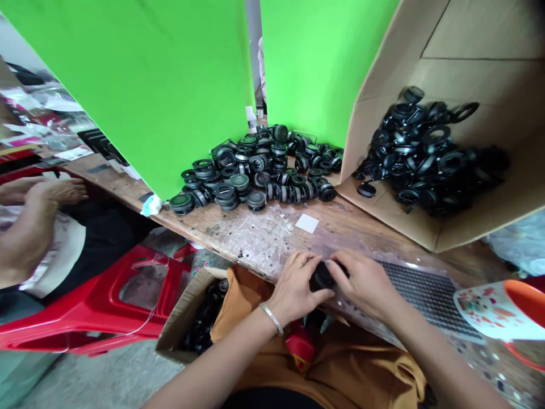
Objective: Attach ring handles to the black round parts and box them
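At the table's near edge, both my hands hold a black round part (323, 276), which looks like a headphone ear cup and is partly hidden by the fingers. My left hand (296, 287), with a ring and a bangle, curls round its left side. Thumb and fingers of my right hand (361, 281) close on its right side. Beyond them lies a small white square (307, 223). Several similar black round parts (239, 182) are stacked in a heap at the back. Just below my hands, a red object (300, 345) rests on brown cloth over my lap.
Green panels (140, 85) stand behind the heap. A large cardboard box (395, 221) on the right holds more black parts; a smaller box (170, 335) is below left. A black patterned mat (426, 295) and cup (485, 309) lie right. Another person's hand (55, 190) and red chair (106, 295) are left.
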The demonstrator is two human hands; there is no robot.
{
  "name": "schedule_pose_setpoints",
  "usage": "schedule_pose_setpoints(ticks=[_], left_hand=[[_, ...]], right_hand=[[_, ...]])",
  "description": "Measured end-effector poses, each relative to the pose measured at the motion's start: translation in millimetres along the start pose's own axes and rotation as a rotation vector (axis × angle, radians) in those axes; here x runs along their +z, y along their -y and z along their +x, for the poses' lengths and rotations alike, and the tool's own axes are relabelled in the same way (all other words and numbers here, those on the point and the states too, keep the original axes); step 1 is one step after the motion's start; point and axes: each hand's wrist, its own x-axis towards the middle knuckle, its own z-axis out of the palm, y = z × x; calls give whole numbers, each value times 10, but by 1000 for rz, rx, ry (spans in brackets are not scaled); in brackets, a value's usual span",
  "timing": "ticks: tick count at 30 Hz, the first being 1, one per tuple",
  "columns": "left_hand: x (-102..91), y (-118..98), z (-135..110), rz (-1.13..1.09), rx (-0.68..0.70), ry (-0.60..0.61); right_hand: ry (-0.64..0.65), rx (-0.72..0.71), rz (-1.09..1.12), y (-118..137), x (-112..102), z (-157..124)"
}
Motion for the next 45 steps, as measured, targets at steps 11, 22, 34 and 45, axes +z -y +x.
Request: schedule_pose_setpoints(ticks=[11, 22, 34, 45], left_hand=[[118, 198, -14, 50, -107, -92], [132, 203, -26, -45, -206, -175], [171, 193, -43, 42, -218, -160], [226, 246, 17, 115, -197, -226]], right_hand=[[99, -10, -333, 389, 189, 228], [-61, -87, 34, 284, 532, 322], [-77, 164, -32, 403, 597, 712], [-277, 185, 11, 370, 710, 762]])
